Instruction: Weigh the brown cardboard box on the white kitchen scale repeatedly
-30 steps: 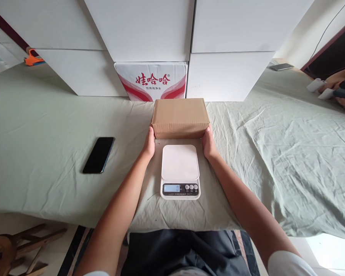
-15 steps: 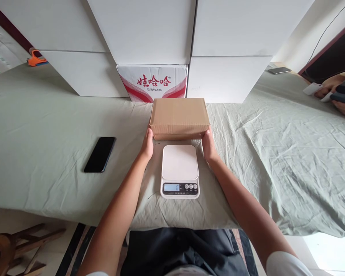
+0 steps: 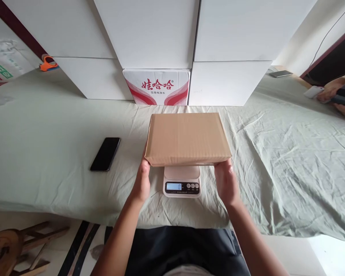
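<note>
A flat brown cardboard box (image 3: 186, 138) is held in the air above a small white kitchen scale (image 3: 182, 183), hiding most of the scale's platform. My left hand (image 3: 142, 180) grips the box's near left corner from below. My right hand (image 3: 225, 181) grips its near right corner. The scale's display shows 0 and sits on the pale green cloth (image 3: 46, 161) that covers the table.
A black phone (image 3: 105, 153) lies on the cloth to the left. Large white boxes (image 3: 149, 34) and a red-and-white carton (image 3: 157, 87) stand at the back. Another person's hands (image 3: 337, 96) hold things at the far right. A wooden stool (image 3: 14, 249) stands at the lower left.
The box was resting on the cloth behind the scale with my hands at its sides. It has since been lifted and brought toward me, over the scale.
</note>
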`<state>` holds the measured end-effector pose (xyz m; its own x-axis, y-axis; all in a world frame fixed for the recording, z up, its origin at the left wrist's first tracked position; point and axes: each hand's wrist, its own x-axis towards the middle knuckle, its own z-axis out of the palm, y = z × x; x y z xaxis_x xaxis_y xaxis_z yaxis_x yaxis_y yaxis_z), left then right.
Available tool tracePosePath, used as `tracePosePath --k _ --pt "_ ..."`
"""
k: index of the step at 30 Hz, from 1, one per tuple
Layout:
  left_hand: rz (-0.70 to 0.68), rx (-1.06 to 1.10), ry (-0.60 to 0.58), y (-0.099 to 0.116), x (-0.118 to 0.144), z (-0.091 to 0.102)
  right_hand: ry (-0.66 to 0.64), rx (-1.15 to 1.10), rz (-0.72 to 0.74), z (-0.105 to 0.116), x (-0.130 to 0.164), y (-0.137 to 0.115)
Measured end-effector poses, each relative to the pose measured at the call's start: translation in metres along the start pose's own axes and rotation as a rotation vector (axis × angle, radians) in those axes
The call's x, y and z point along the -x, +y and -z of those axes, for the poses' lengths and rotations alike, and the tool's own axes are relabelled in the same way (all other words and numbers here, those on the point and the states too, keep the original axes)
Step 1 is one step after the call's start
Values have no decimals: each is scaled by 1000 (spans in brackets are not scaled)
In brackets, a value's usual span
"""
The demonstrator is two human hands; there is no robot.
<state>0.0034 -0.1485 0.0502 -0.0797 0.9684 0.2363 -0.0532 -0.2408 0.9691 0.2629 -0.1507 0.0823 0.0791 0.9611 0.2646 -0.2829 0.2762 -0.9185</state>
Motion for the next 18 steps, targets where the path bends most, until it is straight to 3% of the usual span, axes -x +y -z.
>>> tracePosePath --k 6,18 --pt "33 21 6 -8 20 1 33 7 -30 -1 25 11" --pt "76 22 8 -16 24 -4 54 25 -58 3 31 19"
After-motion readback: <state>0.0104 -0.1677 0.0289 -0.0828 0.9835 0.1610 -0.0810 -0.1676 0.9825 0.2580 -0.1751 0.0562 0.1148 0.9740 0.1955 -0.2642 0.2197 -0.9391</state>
